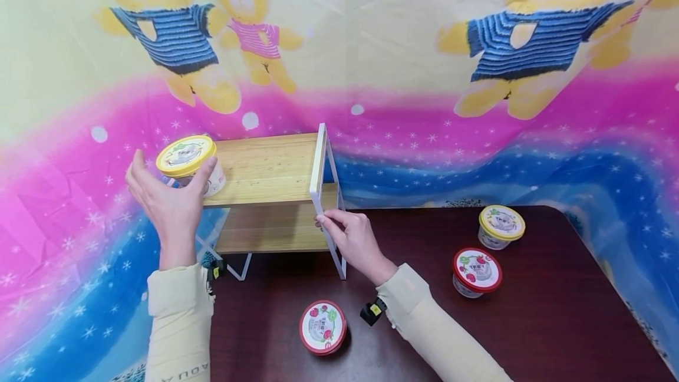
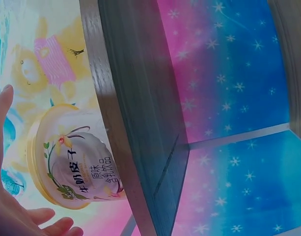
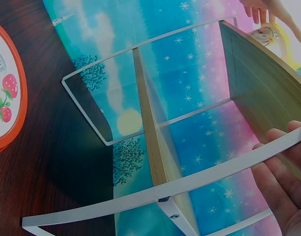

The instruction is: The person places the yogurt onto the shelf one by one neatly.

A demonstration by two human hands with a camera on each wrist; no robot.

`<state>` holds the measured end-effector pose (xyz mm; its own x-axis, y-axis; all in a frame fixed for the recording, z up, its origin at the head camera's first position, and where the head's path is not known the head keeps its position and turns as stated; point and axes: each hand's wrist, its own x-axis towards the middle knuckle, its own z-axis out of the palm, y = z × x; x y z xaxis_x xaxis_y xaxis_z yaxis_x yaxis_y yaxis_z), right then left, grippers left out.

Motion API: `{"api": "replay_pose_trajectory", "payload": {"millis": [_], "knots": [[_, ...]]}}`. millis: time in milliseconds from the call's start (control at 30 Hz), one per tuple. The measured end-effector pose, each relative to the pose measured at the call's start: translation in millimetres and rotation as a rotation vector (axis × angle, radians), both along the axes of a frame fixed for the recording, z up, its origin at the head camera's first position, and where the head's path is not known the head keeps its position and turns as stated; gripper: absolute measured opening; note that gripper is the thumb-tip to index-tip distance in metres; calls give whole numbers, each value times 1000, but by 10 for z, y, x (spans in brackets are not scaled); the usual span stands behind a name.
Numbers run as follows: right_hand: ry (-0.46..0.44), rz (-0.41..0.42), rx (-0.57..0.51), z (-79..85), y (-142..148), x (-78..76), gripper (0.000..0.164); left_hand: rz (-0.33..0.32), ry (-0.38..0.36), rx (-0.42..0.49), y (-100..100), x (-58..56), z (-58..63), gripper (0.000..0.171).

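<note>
A two-tier wooden shelf (image 1: 265, 167) with a white metal frame (image 1: 319, 164) stands at the table's back left. On the left end of its top board sits a yellow-lidded tub (image 1: 187, 157), upright. My left hand (image 1: 171, 208) is spread around that tub, thumb on one side and fingers on the other. In the left wrist view a gap shows between the fingers and the tub (image 2: 76, 160). My right hand (image 1: 356, 241) grips the upright of the frame's right side, with fingers curled over the white bar (image 3: 238, 167) in the right wrist view.
A red-lidded tub (image 1: 322, 328) stands near the table's front. Another red-lidded tub (image 1: 477, 272) and a second yellow-lidded tub (image 1: 501, 226) stand to the right on the dark table (image 1: 414, 346). A bear-print cloth (image 1: 392, 75) hangs behind.
</note>
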<state>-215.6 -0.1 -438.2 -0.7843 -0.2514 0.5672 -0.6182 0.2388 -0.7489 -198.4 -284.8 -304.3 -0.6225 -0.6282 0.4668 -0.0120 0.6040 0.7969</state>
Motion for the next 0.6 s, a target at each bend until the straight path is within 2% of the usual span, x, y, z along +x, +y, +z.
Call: {"api": "replay_pose_trajectory", "payload": {"millis": [367, 600], "knots": [[9, 4, -7, 2, 2, 2, 19, -35, 38, 37, 59, 99, -85, 108], [14, 8, -19, 1, -2, -1, 18, -37, 39, 24, 79, 144, -151, 107]]}}
